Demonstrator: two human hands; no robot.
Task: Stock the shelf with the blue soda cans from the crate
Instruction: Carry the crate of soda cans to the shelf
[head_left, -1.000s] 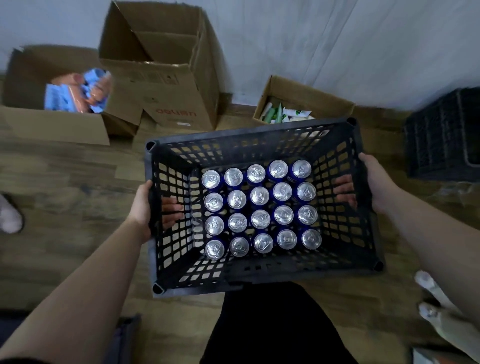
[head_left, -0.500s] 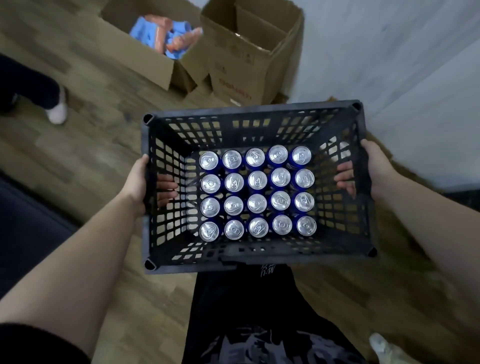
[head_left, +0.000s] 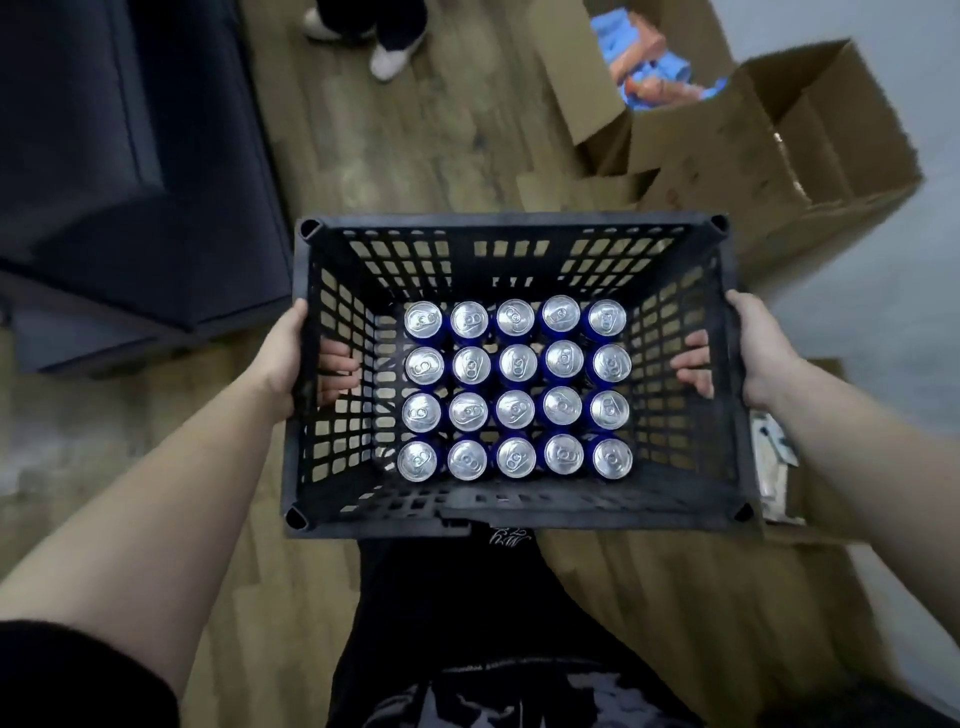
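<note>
While we hold the crate (head_left: 509, 222) out before our waist, both forearms reach forward and slightly inward, one to each short side. Our left hand (head_left: 280, 364) lies against the outside of the left wall, and its fingers (head_left: 336, 370) curl through an opening and show inside, pressed together. Our right hand (head_left: 758, 353) mirrors it on the right wall, its fingers (head_left: 693, 366) likewise hooked inward and close together.

The crate is black plastic, rectangular, with walls of open square lattice and round sockets at its corners. On its bottom stand the cans (head_left: 516, 410), twenty of them upright in four rows of five. We see bright silver round lids with pull tabs, and deep blue sides just showing between them.

Below lies a wood-plank floor (head_left: 415, 130), matt and streaked. Beyond the far right corner sit open cardboard boxes (head_left: 727, 145), brown with flaps splayed, one holding blue and orange packets (head_left: 644, 52). A dark, smooth-sided unit (head_left: 130, 182) stands to the left, and white shoes (head_left: 389, 60) show near the top edge.
</note>
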